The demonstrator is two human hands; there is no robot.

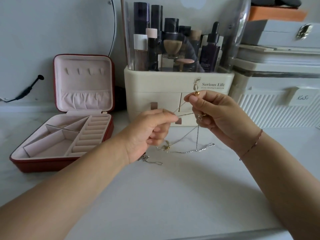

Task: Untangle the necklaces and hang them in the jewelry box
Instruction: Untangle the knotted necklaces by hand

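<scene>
The left hand (152, 129) pinches one thin strand of the necklaces (199, 149). The right hand (213, 116) pinches another just under a gold bead (196, 93) - likely held taut between them to expose the knot. The loose ends lie on the table (173, 187). The jewelry box (43, 163) sits open to the left - its lid hooks (83, 71) bare.

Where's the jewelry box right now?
In the head view the jewelry box lies open at the left of the white table, lid upright, just left of the cream cosmetics organizer and left of the left hand.
</scene>
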